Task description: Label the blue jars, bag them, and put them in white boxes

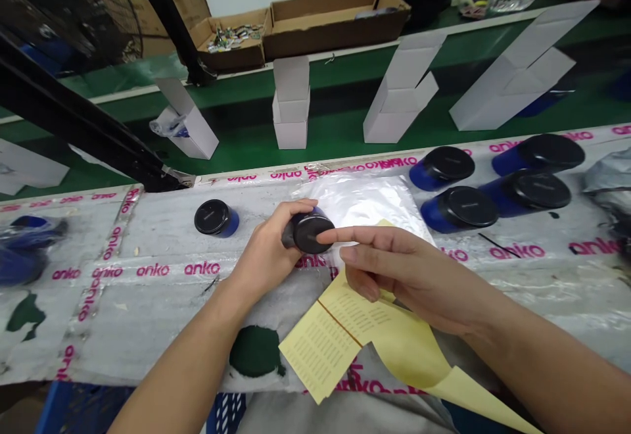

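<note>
In the middle of the table, my left hand (269,250) is wrapped round a blue cup with a black lid (311,233), tilted so that the lid faces me. My right hand (389,256) points its index finger onto the lid; its other fingers curl over a yellow label sheet (325,348) with small printed labels, which hangs below and trails to the lower right. Behind the cup lies a stack of clear plastic bags (367,197). Another blue cup with a black lid (215,217) stands to the left.
Several blue cups (458,209) stand at the right. Open white boxes (290,118) line the green belt behind the table. Brown cardboard trays (335,29) sit beyond. A black post (98,125) slants at the left; wrapped blue items (24,250) lie at the left edge.
</note>
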{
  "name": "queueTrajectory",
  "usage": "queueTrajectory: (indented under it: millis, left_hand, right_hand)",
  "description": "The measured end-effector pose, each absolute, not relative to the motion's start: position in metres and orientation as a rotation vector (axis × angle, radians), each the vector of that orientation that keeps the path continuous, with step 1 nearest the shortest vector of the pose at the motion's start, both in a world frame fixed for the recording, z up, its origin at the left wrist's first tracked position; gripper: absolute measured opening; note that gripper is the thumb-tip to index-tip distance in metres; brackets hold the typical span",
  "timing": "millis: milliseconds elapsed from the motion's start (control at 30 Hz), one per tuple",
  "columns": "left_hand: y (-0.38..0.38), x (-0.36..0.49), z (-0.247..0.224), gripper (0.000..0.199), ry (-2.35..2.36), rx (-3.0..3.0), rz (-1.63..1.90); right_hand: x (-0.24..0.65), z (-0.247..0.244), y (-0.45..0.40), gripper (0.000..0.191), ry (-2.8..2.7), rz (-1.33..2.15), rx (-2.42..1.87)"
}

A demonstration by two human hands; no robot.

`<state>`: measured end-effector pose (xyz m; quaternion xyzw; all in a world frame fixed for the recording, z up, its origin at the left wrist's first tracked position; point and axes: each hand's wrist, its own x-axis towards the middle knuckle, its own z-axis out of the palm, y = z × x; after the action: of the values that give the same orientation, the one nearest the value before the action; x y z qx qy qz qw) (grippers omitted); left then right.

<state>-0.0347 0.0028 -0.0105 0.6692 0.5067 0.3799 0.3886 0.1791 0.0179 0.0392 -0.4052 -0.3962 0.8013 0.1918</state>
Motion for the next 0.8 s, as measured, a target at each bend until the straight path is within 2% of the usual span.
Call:
queueTrajectory:
  millis: [233,433,600,733,800]
  left_hand:
    - [0.003,-0.036,-0.008,0.049,1.296,1.699,0.92]
    - [0.002,-0.049,0.003,0.061,1.078,1.702,0.761]
    - [0.002,-0.047,0.002,0.032,1.08,1.606,0.841]
    - [0.003,-0.042,-0.003,0.029,1.098,1.605,0.864]
    - [0.004,-0.041,-0.004,0.029,1.108,1.588,0.881]
  right_hand:
    - [0.178,0.04,0.016,0.054,-1.138,2.222,-1.142]
    - [0.177,0.04,0.013,0.06,-1.132,2.219,-1.154]
    - [0.178,0.039,0.012,0.058,-1.17,2.237,-1.128]
    - [0.181,0.04,0.009,0.054,-1.256,2.182,-1.168]
    - [0.183,0.04,0.007,0.047,-1.341,2.011,-1.247]
